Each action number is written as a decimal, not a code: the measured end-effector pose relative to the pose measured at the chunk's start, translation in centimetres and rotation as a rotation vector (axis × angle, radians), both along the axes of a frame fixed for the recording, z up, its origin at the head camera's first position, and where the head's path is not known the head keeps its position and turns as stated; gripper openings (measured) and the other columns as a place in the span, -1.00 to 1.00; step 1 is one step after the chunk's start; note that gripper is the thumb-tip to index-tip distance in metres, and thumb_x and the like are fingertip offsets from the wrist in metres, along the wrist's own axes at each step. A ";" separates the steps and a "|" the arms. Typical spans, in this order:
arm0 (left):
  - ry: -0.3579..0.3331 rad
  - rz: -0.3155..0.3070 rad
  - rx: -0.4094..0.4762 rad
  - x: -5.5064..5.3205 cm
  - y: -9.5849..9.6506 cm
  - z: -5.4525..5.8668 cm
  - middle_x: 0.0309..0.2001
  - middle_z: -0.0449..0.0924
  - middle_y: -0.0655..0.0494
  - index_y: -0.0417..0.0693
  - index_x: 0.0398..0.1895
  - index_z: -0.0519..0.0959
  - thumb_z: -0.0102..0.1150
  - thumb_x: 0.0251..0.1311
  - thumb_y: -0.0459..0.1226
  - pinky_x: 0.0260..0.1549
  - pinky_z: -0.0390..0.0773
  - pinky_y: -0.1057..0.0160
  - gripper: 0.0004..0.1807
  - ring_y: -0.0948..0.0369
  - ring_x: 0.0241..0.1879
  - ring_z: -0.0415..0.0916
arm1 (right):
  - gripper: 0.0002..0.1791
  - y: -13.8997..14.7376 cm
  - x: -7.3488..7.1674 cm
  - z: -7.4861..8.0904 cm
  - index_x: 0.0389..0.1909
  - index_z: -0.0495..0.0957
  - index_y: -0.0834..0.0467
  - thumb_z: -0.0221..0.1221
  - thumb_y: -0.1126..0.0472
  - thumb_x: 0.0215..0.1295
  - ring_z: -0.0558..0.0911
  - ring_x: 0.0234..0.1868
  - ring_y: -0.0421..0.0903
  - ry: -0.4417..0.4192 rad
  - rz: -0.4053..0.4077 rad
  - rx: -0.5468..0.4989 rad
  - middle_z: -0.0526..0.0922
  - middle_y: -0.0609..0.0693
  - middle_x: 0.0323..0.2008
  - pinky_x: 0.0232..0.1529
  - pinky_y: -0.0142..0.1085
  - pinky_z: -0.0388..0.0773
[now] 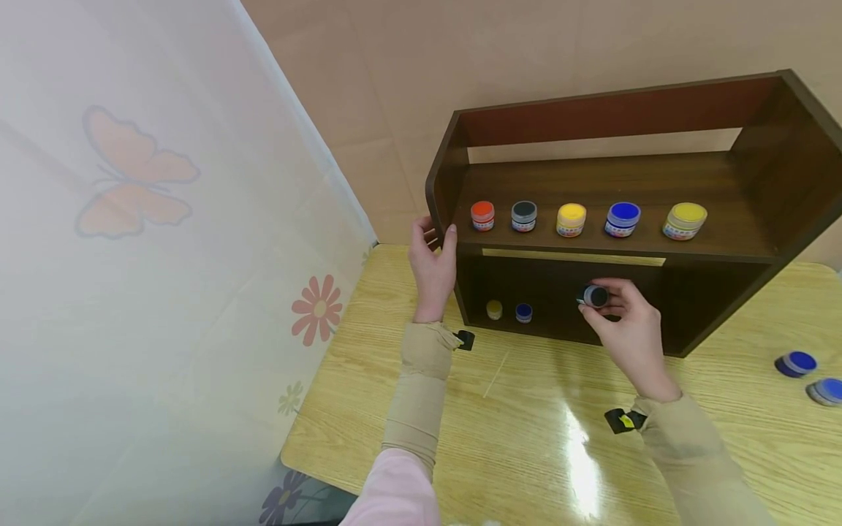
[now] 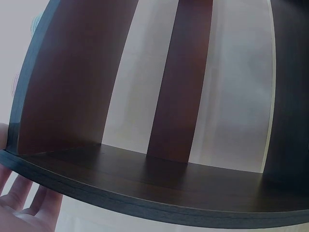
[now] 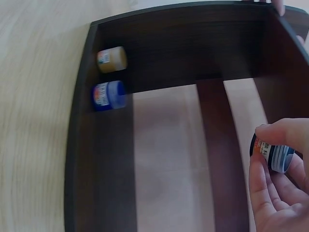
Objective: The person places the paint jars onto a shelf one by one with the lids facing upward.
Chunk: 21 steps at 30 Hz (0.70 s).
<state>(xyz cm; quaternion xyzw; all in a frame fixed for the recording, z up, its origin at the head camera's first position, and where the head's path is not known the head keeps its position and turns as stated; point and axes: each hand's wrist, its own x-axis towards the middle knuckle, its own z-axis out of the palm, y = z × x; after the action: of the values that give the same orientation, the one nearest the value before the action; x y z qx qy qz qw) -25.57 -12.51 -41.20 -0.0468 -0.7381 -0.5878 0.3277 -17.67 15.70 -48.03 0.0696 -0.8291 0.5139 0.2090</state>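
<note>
So the right hand (image 1: 628,329) had its grip pinched around a little black paint jar (image 1: 595,296), fingers and thumb curled on it, holding it right at the mouth of the lower compartment of the dark wooden shelf (image 1: 756,248). In the right wrist view the jar (image 3: 273,153) sat in the fingertips, off the shelf floor as far as I could tell. The left hand (image 1: 432,267) gripped the shelf's left side panel, thumb hooked over the front edge, fingers on the outside.

Deeper in that lower compartment were a small yellow jar (image 1: 494,310) and a small blue jar (image 1: 523,313), just beside each other near the left wall. The upper shelf carried five jars in a row: red (image 1: 482,215), black (image 1: 524,216), yellow (image 1: 571,219), blue (image 1: 622,219), yellow (image 1: 684,220). Two more blue jars (image 1: 796,364) lay on the bench (image 1: 526,438) off to the right, well apart from the hands.
</note>
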 end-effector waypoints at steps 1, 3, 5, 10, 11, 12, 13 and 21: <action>-0.001 0.002 -0.001 0.0 0.0 0.0 -0.04 0.58 -0.04 -0.22 0.08 0.48 0.24 0.39 -0.27 -0.05 0.59 0.14 -0.70 0.09 -0.11 0.57 | -0.51 0.0 -0.2 -0.3 0.12 0.56 0.28 0.41 0.46 0.15 0.54 -0.25 -0.42 0.003 0.003 0.002 0.67 0.16 -0.09 -0.18 -0.63 0.43; -0.003 0.004 -0.002 0.0 0.0 0.0 -0.04 0.58 -0.04 -0.22 0.08 0.48 0.24 0.39 -0.27 -0.05 0.59 0.14 -0.70 0.09 -0.11 0.57 | -0.51 0.0 -0.7 -0.8 0.13 0.56 0.29 0.41 0.46 0.15 0.54 -0.26 -0.41 0.009 0.008 0.016 0.68 0.18 -0.08 -0.19 -0.65 0.42; -0.001 0.006 -0.003 -0.1 0.0 -0.1 -0.05 0.57 -0.05 -0.23 0.08 0.48 0.24 0.39 -0.28 -0.05 0.59 0.15 -0.70 0.10 -0.12 0.57 | -0.50 -0.1 -1.1 -1.2 0.15 0.55 0.30 0.41 0.44 0.15 0.53 -0.27 -0.41 0.002 0.013 0.027 0.68 0.20 -0.08 -0.21 -0.66 0.41; 0.007 0.005 -0.003 -0.2 0.0 -0.2 -0.06 0.58 -0.04 -0.22 0.07 0.49 0.24 0.39 -0.28 -0.06 0.59 0.18 -0.71 0.10 -0.13 0.57 | -0.47 -0.3 -2.0 -2.6 0.17 0.49 0.33 0.41 0.41 0.17 0.50 -0.27 -0.44 -0.047 0.016 0.043 0.66 0.25 -0.06 -0.25 -0.68 0.40; 0.011 0.005 -0.003 -0.2 0.0 -0.2 -0.06 0.58 -0.04 -0.22 0.07 0.49 0.24 0.39 -0.29 -0.07 0.59 0.18 -0.71 0.10 -0.13 0.57 | -0.48 -0.4 -2.1 -2.8 0.16 0.49 0.33 0.40 0.41 0.17 0.50 -0.28 -0.44 -0.054 0.015 0.048 0.66 0.26 -0.07 -0.26 -0.69 0.40; 0.012 0.004 -0.003 -0.2 0.0 -0.2 -0.06 0.58 -0.04 -0.22 0.07 0.49 0.25 0.39 -0.29 -0.07 0.59 0.18 -0.71 0.10 -0.13 0.57 | -0.49 -0.4 -2.2 -3.0 0.15 0.48 0.34 0.40 0.41 0.18 0.51 -0.28 -0.44 -0.061 0.017 0.051 0.66 0.26 -0.07 -0.27 -0.69 0.40; 0.015 0.003 -0.002 -0.2 0.0 -0.2 -0.06 0.58 -0.04 -0.22 0.06 0.49 0.25 0.38 -0.29 -0.07 0.59 0.17 -0.71 0.10 -0.14 0.57 | -0.50 -0.4 -2.3 -3.2 0.14 0.48 0.34 0.40 0.41 0.18 0.51 -0.30 -0.43 -0.065 0.019 0.057 0.66 0.27 -0.07 -0.29 -0.69 0.40; 0.023 0.001 0.013 -0.1 0.0 -0.1 -0.09 0.58 -0.06 -0.22 0.04 0.50 0.26 0.37 -0.30 -0.08 0.60 0.12 -0.73 0.05 -0.15 0.58 | -0.54 -0.7 -3.0 -5.2 0.07 0.52 0.34 0.42 0.41 0.15 0.67 -0.36 -0.10 -0.104 0.028 0.101 0.70 0.28 -0.18 -0.43 -0.64 0.43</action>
<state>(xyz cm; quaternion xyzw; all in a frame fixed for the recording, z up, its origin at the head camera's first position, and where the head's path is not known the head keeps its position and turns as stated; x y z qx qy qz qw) -25.69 -12.46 -41.31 -0.0508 -0.7305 -0.5919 0.3367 -20.70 15.00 -53.19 0.0651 -0.8626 0.4773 0.1547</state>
